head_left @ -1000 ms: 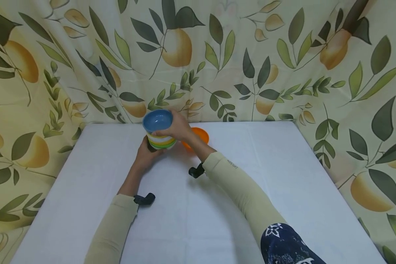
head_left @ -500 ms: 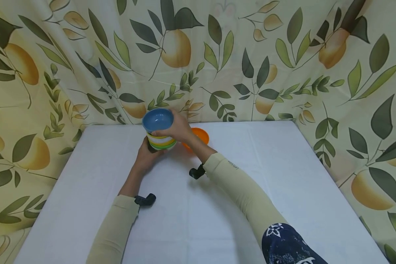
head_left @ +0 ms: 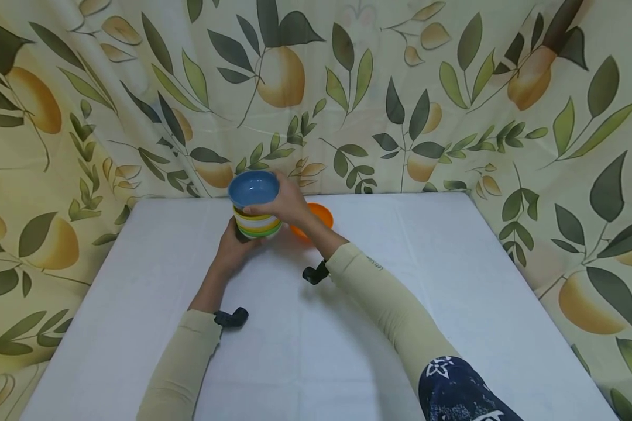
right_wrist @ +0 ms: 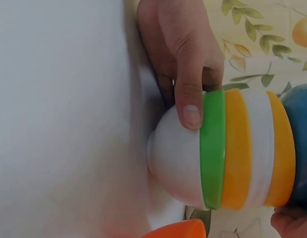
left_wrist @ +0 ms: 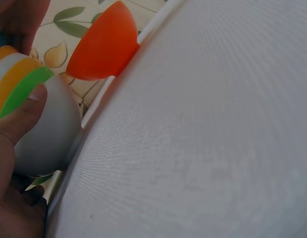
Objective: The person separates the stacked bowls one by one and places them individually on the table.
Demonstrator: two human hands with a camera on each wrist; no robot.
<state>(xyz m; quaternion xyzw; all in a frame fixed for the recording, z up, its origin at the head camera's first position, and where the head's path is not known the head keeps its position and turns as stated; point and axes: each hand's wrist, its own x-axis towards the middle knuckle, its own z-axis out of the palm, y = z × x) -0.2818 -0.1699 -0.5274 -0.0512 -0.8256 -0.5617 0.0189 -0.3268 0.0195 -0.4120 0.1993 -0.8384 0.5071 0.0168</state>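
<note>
Nested bowls form a stack [head_left: 257,225] at the table's far side, banded green, yellow and white above a white bottom bowl [right_wrist: 176,153]. My left hand [head_left: 233,248] grips that bottom bowl; its thumb [left_wrist: 34,106] lies along the side in the left wrist view. At the top sits a blue bowl [head_left: 253,188], held at its rim by my right hand [head_left: 285,202], thumb on the near side. Whether the blue bowl still touches the yellow one beneath it is hard to tell. An orange bowl [head_left: 321,216] stands just right of the stack, partly hidden by my right wrist.
A white cloth covers the table [head_left: 305,351], whose far edge meets a patterned curtain [head_left: 347,117] with fruit and leaves. Both forearms reach across the table from the near side, with a small black camera [head_left: 232,317] on the left wrist.
The blue bowl has risen slightly with my right hand, so more of the yellow rim below it shows. My left hand and the orange bowl have stayed in place.
</note>
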